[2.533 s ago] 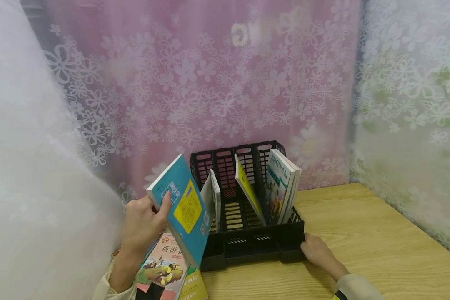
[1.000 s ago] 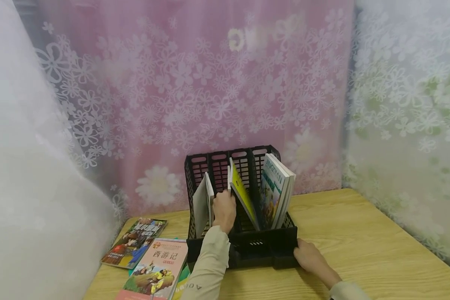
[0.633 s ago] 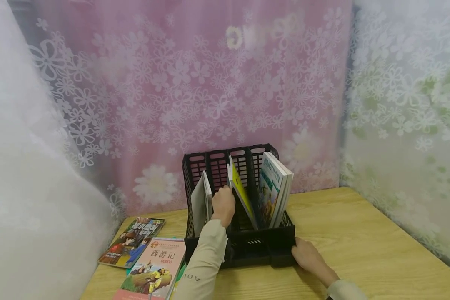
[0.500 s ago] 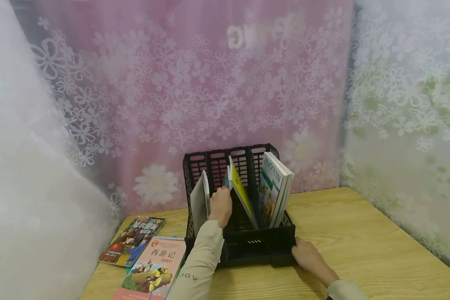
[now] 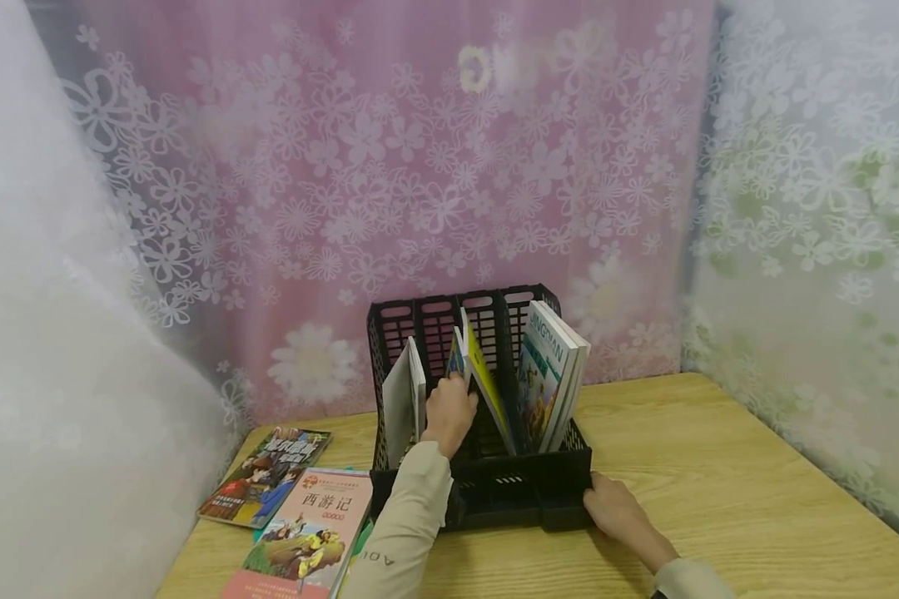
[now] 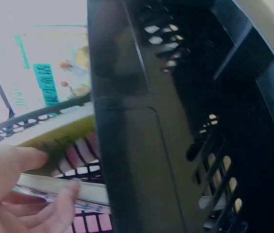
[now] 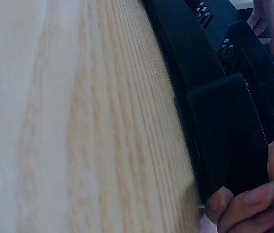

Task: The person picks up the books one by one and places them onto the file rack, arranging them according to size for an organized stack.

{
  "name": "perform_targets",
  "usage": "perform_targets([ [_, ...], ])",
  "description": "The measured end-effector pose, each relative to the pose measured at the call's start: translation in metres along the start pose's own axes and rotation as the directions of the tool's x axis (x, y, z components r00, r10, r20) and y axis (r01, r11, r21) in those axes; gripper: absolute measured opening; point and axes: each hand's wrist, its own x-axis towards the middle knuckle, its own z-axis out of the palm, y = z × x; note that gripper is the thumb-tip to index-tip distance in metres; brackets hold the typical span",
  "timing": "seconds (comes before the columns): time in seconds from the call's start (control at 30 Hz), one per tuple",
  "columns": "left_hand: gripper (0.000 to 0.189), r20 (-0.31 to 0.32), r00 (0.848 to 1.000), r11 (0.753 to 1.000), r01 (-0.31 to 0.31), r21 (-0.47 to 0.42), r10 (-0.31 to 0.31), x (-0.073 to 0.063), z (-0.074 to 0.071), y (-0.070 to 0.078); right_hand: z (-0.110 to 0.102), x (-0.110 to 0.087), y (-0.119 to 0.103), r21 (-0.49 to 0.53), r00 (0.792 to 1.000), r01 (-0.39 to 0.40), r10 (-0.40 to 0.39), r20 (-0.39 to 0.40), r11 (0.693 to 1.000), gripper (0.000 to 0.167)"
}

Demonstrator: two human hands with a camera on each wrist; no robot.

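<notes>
A black plastic book rack (image 5: 505, 497) with upright dividers stands on the table. My left hand (image 5: 449, 412) is inside its middle slots, at the blue book (image 5: 456, 358) that stands beside a leaning yellow book (image 5: 492, 391). In the left wrist view, the thumb lies against the yellow book (image 6: 61, 133), apart from the neighbouring book (image 6: 66, 187); the other fingers rest along that book's edge. My right hand (image 5: 618, 509) grips the rack's front right corner, with curled fingers (image 7: 248, 208) under it in the right wrist view.
A grey-covered book (image 5: 400, 408) stands in the leftmost slot, and white-spined books (image 5: 558, 378) lean in the rightmost. Left of the rack lie a pink book (image 5: 310, 532) and a dark comic-style book (image 5: 265, 478). Wooden table (image 5: 719, 482) extends to the right; curtains (image 5: 419, 166) hang behind.
My left hand has carried the blue book from the rack's left side into a middle slot beside the yellow book. Since then the thumb side has shifted right. The right hand stays on the corner.
</notes>
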Motion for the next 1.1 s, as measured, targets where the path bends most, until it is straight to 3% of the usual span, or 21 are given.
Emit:
perform_targets([
  [0.17,0.033,0.053,0.998,0.998,0.045,-0.043,-0.043,-0.004,-0.008,0.002,0.0,0.002,0.0,0.001,1.0,-0.014,0.014,0.018,1.0,0.047],
  [0.37,0.026,0.022,0.998,0.997,0.058,-0.06,-0.057,-0.013,-0.013,-0.001,0.0,0.003,0.0,-0.007,1.0,-0.016,0.016,0.014,1.0,0.043],
  [0.5,0.027,0.029,0.999,1.0,-0.019,0.015,0.018,-0.031,-0.026,0.001,0.001,0.002,0.0,-0.01,1.0,-0.013,0.013,0.016,1.0,0.036],
  [0.63,0.021,0.058,0.989,0.985,-0.144,0.094,0.139,-0.059,-0.048,0.007,0.002,0.002,0.0,-0.012,1.0,-0.012,0.012,0.018,1.0,0.039],
  [0.73,0.026,0.016,0.977,0.971,-0.213,0.107,0.213,-0.079,-0.063,0.006,0.001,0.002,0.0,0.0,1.0,-0.015,0.015,0.023,1.0,0.046],
  [0.8,0.028,-0.022,0.973,0.969,-0.227,0.102,0.23,-0.09,-0.072,0.001,-0.001,0.002,0.0,0.003,1.0,-0.015,0.015,0.027,1.0,0.049],
  [0.9,0.036,-0.044,0.978,0.977,-0.2,0.079,0.204,-0.105,-0.079,-0.014,-0.002,0.002,0.0,-0.005,0.999,-0.012,0.012,0.037,1.0,0.051],
  [1.1,0.034,0.047,0.999,0.992,-0.022,0.121,0.016,-0.134,-0.087,-0.059,-0.002,0.002,0.001,-0.016,0.999,-0.003,0.004,0.039,1.0,0.042],
])
